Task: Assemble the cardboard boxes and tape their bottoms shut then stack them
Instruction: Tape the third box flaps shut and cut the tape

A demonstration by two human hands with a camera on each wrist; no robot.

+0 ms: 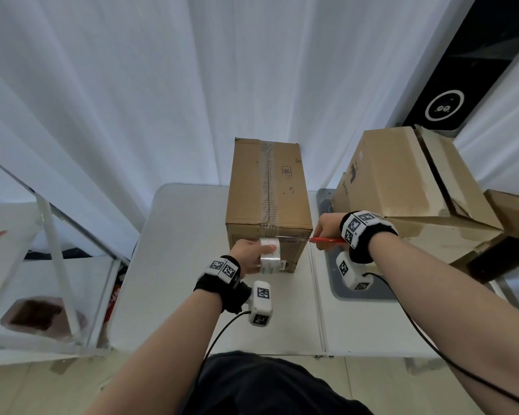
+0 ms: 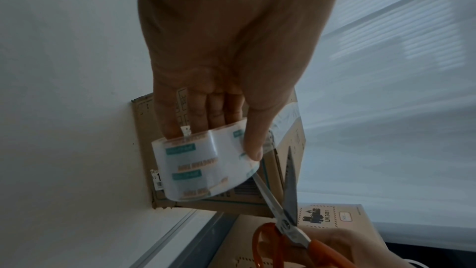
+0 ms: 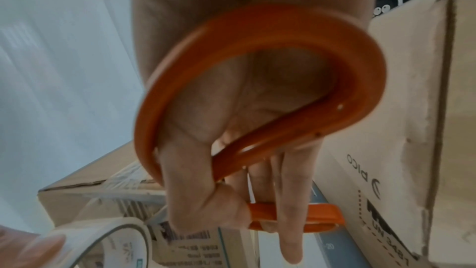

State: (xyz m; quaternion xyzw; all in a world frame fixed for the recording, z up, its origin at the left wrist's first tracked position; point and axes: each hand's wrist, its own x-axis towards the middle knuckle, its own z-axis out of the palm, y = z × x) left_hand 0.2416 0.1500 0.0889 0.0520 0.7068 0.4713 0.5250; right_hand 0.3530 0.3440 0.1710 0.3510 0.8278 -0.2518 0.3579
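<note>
A tall cardboard box [image 1: 267, 187] stands on the white table [image 1: 177, 265], a strip of clear tape running down its top seam and over the near edge. My left hand [image 1: 247, 254] grips the roll of clear tape [image 1: 270, 256] [image 2: 203, 162] against the box's near face, thumb on the roll's outside. My right hand [image 1: 327, 229] holds orange-handled scissors [image 1: 324, 239] [image 2: 285, 217] [image 3: 257, 93], fingers through the loops. Their blades are spread around the stretched tape between roll and box.
A second, larger cardboard box [image 1: 402, 187] with loose flaps lies tilted at the right, partly over a grey cutting mat [image 1: 366, 289]. White curtains hang behind. A white shelf frame [image 1: 57, 235] stands to the left. Cables trail from both wrists.
</note>
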